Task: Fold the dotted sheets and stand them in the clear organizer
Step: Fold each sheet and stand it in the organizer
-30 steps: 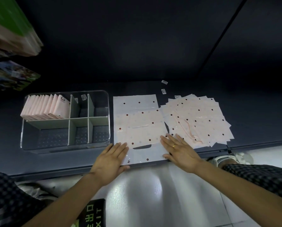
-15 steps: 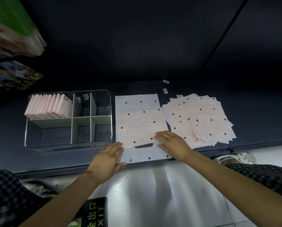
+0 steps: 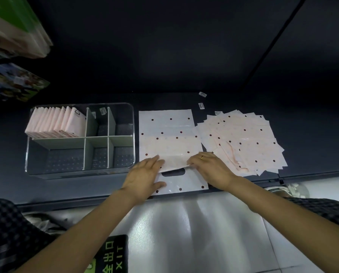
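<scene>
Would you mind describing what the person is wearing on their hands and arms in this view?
Both forearms are bare, with no sleeves, gloves or watch in sight. The right hand wears a plain gold-coloured ring on one finger. The left hand shows no jewellery. Dark checked fabric shows at both lower corners of the frame; what garment it belongs to cannot be told.

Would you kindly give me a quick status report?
Both hands, left and right, on the sheet, right fingers lifting an edge. Organizer part filled. Nothing in the way.
</scene>
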